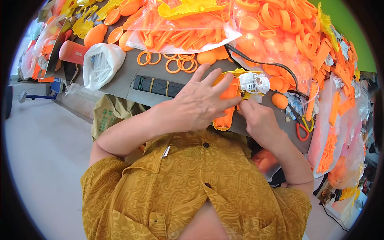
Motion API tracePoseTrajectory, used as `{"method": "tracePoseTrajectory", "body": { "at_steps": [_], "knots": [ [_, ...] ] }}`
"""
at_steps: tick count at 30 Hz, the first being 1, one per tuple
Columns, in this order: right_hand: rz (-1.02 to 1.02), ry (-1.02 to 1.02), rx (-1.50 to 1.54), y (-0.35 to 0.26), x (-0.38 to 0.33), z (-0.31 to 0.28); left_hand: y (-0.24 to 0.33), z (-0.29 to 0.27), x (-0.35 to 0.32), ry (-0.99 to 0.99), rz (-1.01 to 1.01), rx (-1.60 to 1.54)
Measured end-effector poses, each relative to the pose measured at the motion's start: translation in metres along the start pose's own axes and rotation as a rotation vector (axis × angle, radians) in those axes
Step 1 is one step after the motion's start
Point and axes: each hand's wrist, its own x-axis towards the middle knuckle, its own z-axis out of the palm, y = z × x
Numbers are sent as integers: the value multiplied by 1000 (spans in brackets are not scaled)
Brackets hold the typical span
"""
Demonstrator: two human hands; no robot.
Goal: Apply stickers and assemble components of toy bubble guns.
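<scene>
An orange plastic housing with yellow edges lies at the table's near edge. My left hand is laid across it, fingers spread over its top and sides, steadying it. A white plastic mechanism sits at the housing's upper right end. Just below that mechanism, my right hand has thumb and fingers pinched together against the housing's right side. Whatever is between those fingertips is hidden. Left of the housing, a long black bar with yellowish bands lies on the table, partly behind my left hand.
Orange rings and a white plastic bag lie beyond the bar. Bags of orange parts fill the far side. To the right are a round orange piece, a black cable and scissors with red and yellow handles.
</scene>
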Motion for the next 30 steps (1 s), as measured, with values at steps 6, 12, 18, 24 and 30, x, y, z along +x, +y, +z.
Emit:
{"method": "tracePoseTrajectory", "body": {
  "at_steps": [6,12,18,24,30],
  "knots": [
    [36,59,131,1,-2,8,-1,0,3,47,55,20],
    [28,-9,-63,0,5,4,-4,-4,-6,185,-6,-18],
    [33,213,118,-10,-12,4,-22,-42,-58,173,-198,83],
    [-23,378,-10,-26,-23,27,-38,-32,-80,9,-295,188],
    [-14,283,-86,-28,-16,39,-34,-34,-76,503,-476,-461]
  ]
}}
